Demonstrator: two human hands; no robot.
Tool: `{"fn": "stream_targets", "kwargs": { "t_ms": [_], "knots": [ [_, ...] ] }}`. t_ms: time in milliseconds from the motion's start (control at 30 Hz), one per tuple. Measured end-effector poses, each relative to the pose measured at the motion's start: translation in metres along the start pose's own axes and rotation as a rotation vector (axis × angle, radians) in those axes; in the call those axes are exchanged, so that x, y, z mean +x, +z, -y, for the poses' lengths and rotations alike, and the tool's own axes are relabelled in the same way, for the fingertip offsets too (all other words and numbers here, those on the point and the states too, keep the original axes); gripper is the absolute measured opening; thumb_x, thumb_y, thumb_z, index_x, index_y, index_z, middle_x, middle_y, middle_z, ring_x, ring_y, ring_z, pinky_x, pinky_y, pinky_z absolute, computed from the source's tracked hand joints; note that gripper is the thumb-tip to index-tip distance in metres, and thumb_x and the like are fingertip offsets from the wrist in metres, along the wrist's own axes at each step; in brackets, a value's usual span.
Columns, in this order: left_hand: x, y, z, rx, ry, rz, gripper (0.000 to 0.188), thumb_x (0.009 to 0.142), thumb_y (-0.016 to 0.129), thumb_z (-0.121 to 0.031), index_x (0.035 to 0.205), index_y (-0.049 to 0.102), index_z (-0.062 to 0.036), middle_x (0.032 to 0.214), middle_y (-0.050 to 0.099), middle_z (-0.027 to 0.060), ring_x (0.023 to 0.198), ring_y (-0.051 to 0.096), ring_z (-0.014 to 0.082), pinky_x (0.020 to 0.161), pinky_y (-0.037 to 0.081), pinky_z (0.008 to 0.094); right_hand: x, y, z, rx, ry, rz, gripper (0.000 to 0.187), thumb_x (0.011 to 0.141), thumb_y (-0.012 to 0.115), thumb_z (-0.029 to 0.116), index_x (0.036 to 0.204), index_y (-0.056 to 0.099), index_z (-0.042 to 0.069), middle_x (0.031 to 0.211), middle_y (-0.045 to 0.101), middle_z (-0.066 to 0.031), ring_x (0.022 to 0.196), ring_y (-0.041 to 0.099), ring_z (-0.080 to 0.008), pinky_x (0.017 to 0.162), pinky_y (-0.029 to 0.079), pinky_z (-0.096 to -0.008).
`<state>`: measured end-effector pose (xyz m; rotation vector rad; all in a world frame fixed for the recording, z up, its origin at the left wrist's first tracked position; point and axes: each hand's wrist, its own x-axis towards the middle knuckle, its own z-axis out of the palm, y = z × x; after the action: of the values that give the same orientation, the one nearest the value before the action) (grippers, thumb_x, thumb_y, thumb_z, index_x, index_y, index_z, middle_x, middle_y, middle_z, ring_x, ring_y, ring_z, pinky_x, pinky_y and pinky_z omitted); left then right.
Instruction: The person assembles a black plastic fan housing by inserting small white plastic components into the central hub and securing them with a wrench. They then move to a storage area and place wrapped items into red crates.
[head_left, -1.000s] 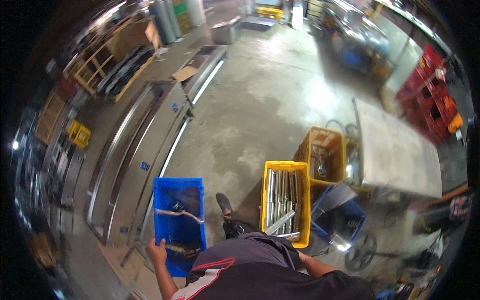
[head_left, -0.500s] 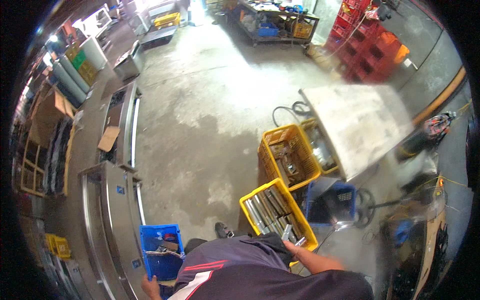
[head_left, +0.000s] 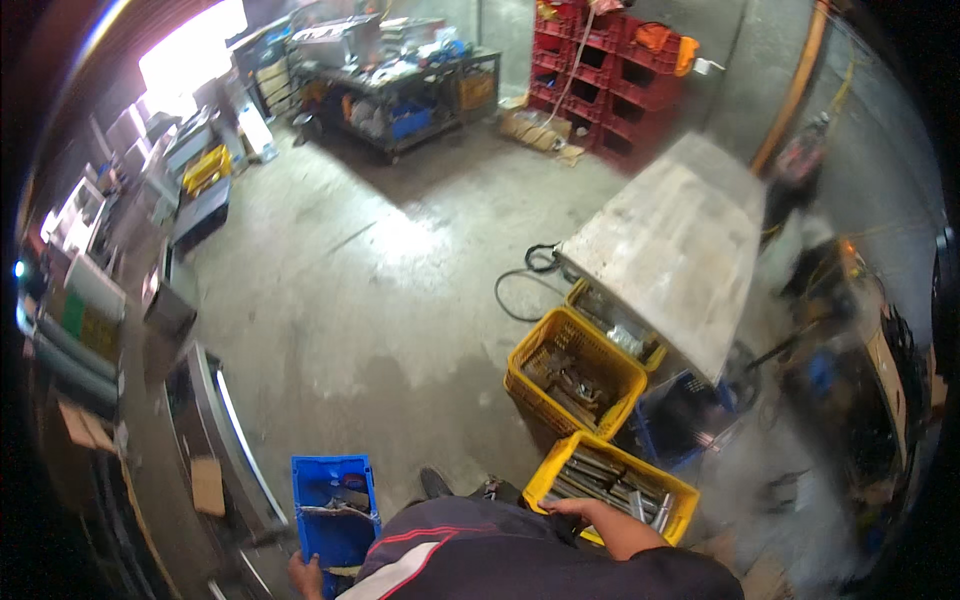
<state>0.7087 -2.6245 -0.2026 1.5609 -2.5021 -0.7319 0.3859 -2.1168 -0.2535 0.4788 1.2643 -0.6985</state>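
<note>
At the lower left, my left hand point(head_left: 306, 574) is closed on the side of a blue plastic bin point(head_left: 372, 492). A few small parts and a pale divider show inside the bin. My right hand point(head_left: 574, 508) is by the near left rim of a yellow crate point(head_left: 684, 500), with its fingers partly out of sight. Whether it grips the rim or anything else cannot be made out. Several metal bars and tubes point(head_left: 600, 478) lie in that crate.
Beyond it stand a yellow crate of metal parts point(head_left: 632, 385), a blue crate point(head_left: 650, 440) and a pale slanted board point(head_left: 670, 240). A dark cable point(head_left: 500, 300) loops on the floor. Steel frames point(head_left: 215, 420) line the left. A workbench point(head_left: 390, 140) and red crates point(head_left: 640, 90) stand far back.
My view has swung right and upward, so the crates sit lower and the workbench further left. The blue bin stays with my left hand while the steel frames beside it have shifted.
</note>
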Motion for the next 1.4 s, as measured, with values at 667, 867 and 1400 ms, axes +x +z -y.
{"fn": "stream_targets", "kwargs": {
  "t_ms": [667,867,1400],
  "knots": [
    [0.605,0.171,-0.405,-0.278,0.368,0.072,0.038,0.073,0.076,-0.007,0.108,0.069,0.0042,0.096,0.072,0.019,0.087,0.069,0.0297,0.082,0.052,0.0403,0.091,-0.209,0.408,0.196,-0.321,-0.678,0.035,0.093,0.065,0.036,0.099,0.073,0.003,0.085,0.07,-0.0062,0.066,0.063,-0.0175,0.056,0.049,-0.0356],
    [0.691,0.211,-0.572,-0.116,0.366,-0.009,0.036,0.073,0.076,-0.009,0.107,0.069,0.0034,0.096,0.071,0.0207,0.087,0.068,0.0349,0.084,0.051,0.0413,0.029,-0.331,0.571,0.279,-0.47,-0.817,0.036,0.093,0.066,0.034,0.111,0.068,0.003,0.091,0.071,-0.0064,0.07,0.065,-0.0161,0.057,0.05,-0.0333],
    [0.94,0.414,-0.983,0.161,0.575,0.315,0.036,0.072,0.078,-0.009,0.106,0.068,0.0001,0.101,0.071,0.0196,0.094,0.069,0.0356,0.085,0.053,0.0429,-0.02,-0.487,0.754,0.722,-0.057,-0.792,0.037,0.092,0.067,0.033,0.11,0.065,0.0,0.099,0.068,-0.0131,0.08,0.065,-0.026,0.073,0.051,-0.0442]
  ]
}}
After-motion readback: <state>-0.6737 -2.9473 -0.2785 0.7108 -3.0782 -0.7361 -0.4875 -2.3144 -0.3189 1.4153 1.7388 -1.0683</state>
